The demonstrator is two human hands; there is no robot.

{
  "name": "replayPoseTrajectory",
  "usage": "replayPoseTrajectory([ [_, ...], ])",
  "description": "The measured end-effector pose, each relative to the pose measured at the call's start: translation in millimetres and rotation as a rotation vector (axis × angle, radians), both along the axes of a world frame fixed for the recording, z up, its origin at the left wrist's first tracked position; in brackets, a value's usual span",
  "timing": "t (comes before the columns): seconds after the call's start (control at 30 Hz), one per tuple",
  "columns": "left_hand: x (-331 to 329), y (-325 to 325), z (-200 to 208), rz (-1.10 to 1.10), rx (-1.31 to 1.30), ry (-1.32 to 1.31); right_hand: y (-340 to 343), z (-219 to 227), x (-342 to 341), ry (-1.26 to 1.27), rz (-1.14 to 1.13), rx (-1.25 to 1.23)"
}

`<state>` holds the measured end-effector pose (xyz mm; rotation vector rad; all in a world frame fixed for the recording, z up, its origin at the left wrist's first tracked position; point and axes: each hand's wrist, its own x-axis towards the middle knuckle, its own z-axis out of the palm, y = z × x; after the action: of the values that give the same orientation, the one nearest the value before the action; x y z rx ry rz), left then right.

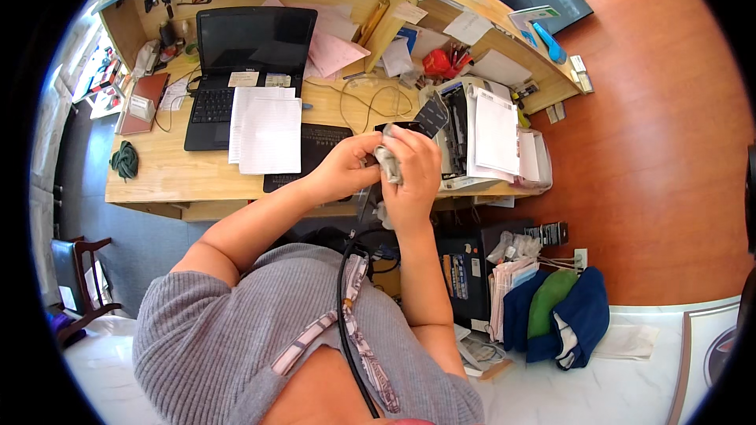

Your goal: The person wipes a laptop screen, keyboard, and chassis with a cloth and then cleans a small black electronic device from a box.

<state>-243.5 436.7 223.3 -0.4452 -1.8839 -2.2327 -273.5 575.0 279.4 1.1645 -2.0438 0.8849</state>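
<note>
Above the desk's front edge, my two hands meet around a crumpled grey-white cloth (387, 165). My left hand (346, 167) is closed, its fingertips pinching the cloth from the left. From the other side, the bent fingers of my right hand (413, 164) wrap over the cloth. Whether something else is inside the cloth is hidden. Just beyond the right fingers is a dark flat piece (431, 117). Left of my hands lies a black keyboard (321, 145), partly covered by white printed sheets (268, 132).
An open black laptop (253, 41) stands at the back left. Papers lie on a printer-like machine (453, 122) at right. A loose cable (370, 102) crosses the desk. A dark green bundle (124, 160) sits at the left edge. Blue and green cloths (551, 307) are piled lower right.
</note>
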Motion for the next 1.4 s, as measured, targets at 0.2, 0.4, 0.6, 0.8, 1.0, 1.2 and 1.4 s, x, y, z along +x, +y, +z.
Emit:
replayPoseTrajectory([
  [0.2, 10, -7, 11, 0.069, -0.045, -0.009, 17, 20, -19, -0.132, 0.051, 0.071],
  [0.4, 6, -6, -3, 0.028, -0.026, -0.024, 38, 2, -19, -0.129, -0.124, -0.370],
  [0.6, 14, 0, 11, 0.030, -0.089, -0.028, 21, -11, -4, -0.073, -0.180, -0.070],
  [0.8, 11, 2, 7, 0.111, 0.086, -0.063, 19, -40, 16, -0.146, -0.170, -0.006],
  [1.0, 10, 11, 8, 0.025, 0.059, -0.094, 16, -24, 2, -0.074, -0.219, -0.136],
  [1.2, 8, 9, 17, 0.013, -0.093, -0.046, 19, -16, 1, 0.059, 0.012, 0.000],
  [1.4, 10, 12, 8, 0.033, 0.094, -0.105, 53, -34, -10, 0.099, 0.000, 0.104],
])
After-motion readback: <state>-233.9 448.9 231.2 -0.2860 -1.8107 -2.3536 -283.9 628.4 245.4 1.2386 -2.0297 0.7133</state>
